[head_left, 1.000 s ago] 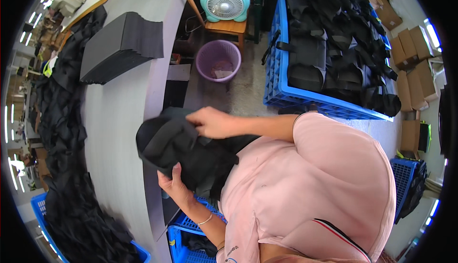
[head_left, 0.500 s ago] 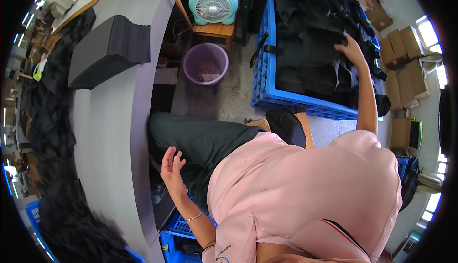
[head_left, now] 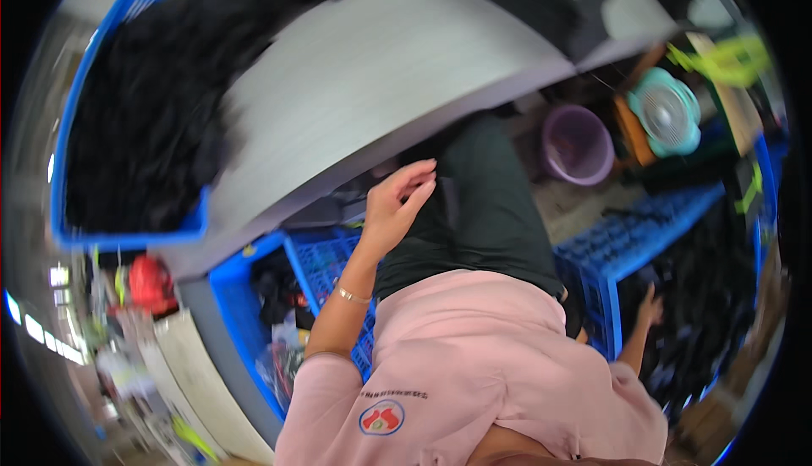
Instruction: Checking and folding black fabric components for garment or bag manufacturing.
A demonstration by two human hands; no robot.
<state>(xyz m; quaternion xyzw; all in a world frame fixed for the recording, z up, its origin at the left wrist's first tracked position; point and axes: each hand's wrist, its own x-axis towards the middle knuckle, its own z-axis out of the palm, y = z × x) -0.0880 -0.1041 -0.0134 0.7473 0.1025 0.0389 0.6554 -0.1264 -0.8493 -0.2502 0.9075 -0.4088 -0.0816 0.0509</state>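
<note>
Black items (head_left: 702,297) fill the blue crate (head_left: 605,276) on the floor to the person's right, a dark, blurred heap in which single pieces and their long axes cannot be told apart. Right hand (head_left: 650,307) is stretched out and down over that heap, fingers spread and apart, at or just above the black stuff; whether it touches cannot be told, and nothing is clamped in it. Left hand (head_left: 397,205) is raised at the edge of the grey table (head_left: 381,85), loosely open and empty, well apart from the crate. The right hand is plainly the nearer, the heap lying directly under and beyond its fingertips. A purple bucket (head_left: 578,143) and a teal fan (head_left: 668,112) stand beyond the crate.
</note>
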